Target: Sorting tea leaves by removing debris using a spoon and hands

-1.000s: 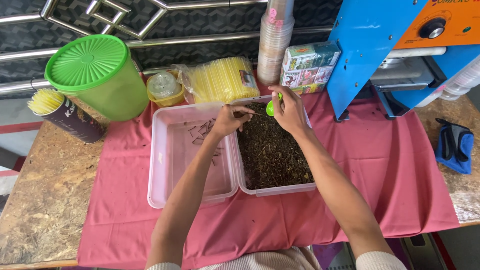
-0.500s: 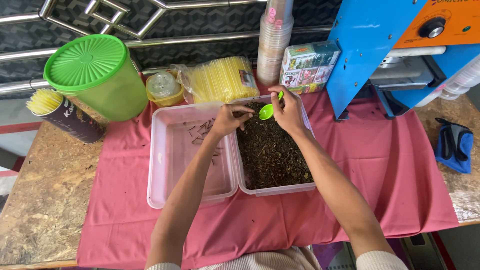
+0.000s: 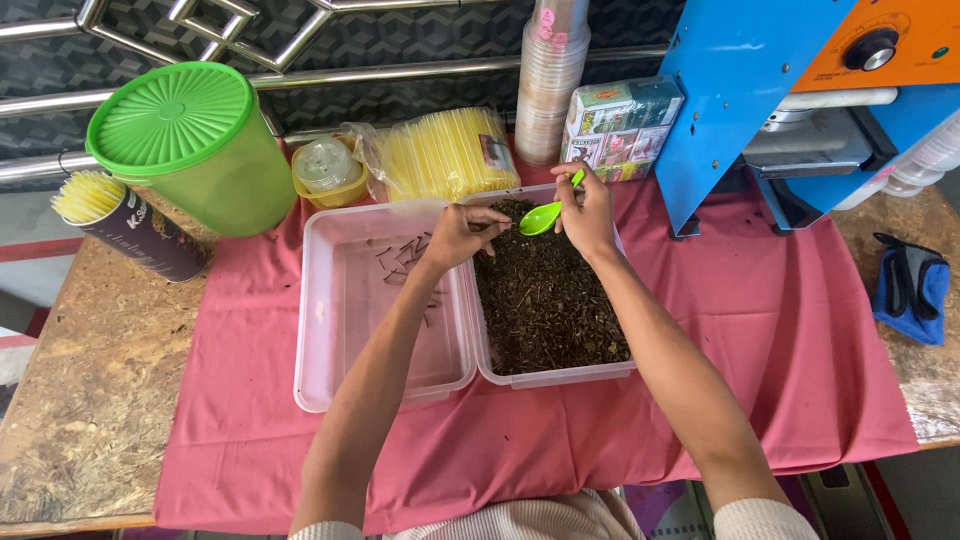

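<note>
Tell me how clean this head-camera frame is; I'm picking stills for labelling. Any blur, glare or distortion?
Head view: even, soft light with faint shadows; both hands, left hand and right hand holding the green spoon, look sharp, as do the dark leaves. Mild glare on the metal rails; wide-angle bending shows at the table edges.

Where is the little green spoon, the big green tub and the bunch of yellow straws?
green spoon [image 3: 541,216], head view, on its bowl, beside the right hand [image 3: 585,212].
green tub [image 3: 170,118], head view, middle of its ribbed lid.
yellow straws [image 3: 440,152], head view, middle of the clear bag.
</note>
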